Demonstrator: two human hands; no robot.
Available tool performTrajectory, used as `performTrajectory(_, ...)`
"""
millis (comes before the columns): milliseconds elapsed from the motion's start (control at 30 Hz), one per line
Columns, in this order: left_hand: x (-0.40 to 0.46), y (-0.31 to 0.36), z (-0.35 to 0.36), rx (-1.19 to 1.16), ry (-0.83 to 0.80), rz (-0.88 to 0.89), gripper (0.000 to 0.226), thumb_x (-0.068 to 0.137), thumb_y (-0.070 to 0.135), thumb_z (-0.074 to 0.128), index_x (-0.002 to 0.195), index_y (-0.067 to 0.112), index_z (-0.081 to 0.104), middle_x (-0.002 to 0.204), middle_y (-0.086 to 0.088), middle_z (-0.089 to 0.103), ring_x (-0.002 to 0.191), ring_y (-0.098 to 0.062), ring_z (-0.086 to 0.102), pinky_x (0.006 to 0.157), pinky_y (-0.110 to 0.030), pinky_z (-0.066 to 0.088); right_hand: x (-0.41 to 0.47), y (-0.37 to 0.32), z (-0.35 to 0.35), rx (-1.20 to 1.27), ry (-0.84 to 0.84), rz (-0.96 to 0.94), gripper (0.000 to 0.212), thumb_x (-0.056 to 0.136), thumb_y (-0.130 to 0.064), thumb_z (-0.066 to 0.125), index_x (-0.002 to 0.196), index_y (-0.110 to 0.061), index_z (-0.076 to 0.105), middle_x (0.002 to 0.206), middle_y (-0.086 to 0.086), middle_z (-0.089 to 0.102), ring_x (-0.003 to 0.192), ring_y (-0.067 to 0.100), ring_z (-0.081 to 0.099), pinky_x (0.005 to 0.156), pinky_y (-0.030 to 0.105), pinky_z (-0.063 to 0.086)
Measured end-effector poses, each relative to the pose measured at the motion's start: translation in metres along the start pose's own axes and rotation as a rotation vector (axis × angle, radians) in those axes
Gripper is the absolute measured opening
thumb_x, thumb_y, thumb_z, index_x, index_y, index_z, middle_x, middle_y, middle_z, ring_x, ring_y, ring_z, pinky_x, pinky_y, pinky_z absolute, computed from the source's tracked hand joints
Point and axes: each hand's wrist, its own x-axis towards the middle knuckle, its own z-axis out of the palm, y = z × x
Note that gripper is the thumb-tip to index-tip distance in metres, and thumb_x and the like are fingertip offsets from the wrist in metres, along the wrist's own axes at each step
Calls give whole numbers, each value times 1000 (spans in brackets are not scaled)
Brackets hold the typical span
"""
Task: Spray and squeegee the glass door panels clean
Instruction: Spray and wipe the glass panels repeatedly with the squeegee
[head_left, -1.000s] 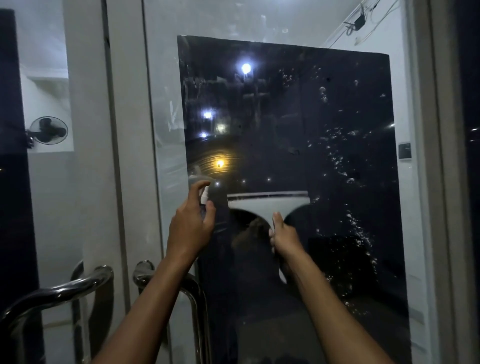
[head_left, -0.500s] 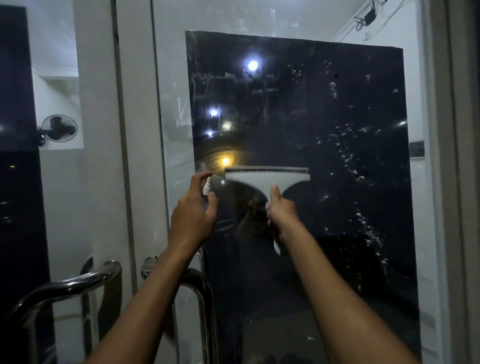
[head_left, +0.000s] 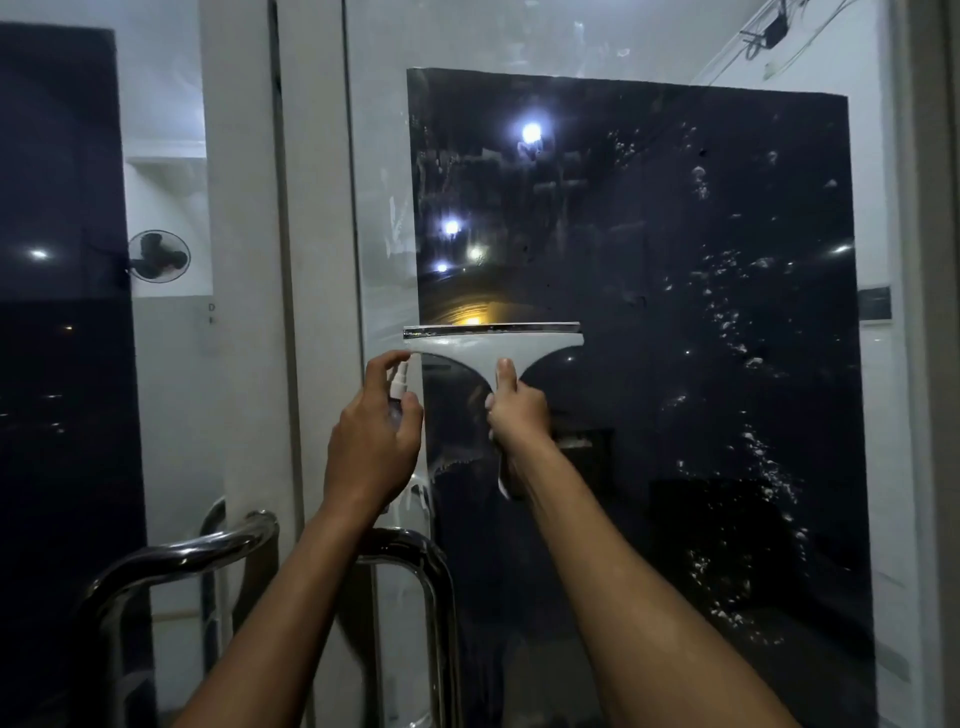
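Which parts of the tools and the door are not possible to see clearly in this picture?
Head view only:
- Spray bottle: body hidden inside the left hand.
- Squeegee: handle mostly covered by the right hand.
- Door handles: lower ends cut by the bottom edge.
- Glass: reflections mask what lies behind.

A round fan (head_left: 158, 256) hangs on the white wall (head_left: 166, 343). Small bright lights (head_left: 530, 133) shine in the dark. Black wires (head_left: 769, 28) run along the top. Shiny metal bars (head_left: 176, 553) curve down low.

A wall fan (head_left: 158, 256) hangs at left — tangled cables (head_left: 769, 31) cross the upper right corner.
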Motion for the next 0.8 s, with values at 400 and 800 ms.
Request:
performTrajectory(400,-5,-23,-32,29,18,-40,42,102,18,50,142,25,40,64,-1,48,53,-17,47,50,-28,37,-61,95,2,-269,9,-51,61,100,-57,41,74,-7,63,72,5,67,65,16,60,56,26,40)
performTrajectory(800,-24,-11,-39,-11,4,-52,41,102,17,49,141,24,41,71,1,52,56,-14,48,50,-23,34,-93,186,-51,-547,-38,-78,67,93,-67,38,69,-8,56,65,5,64,62,19,62,54,31,41)
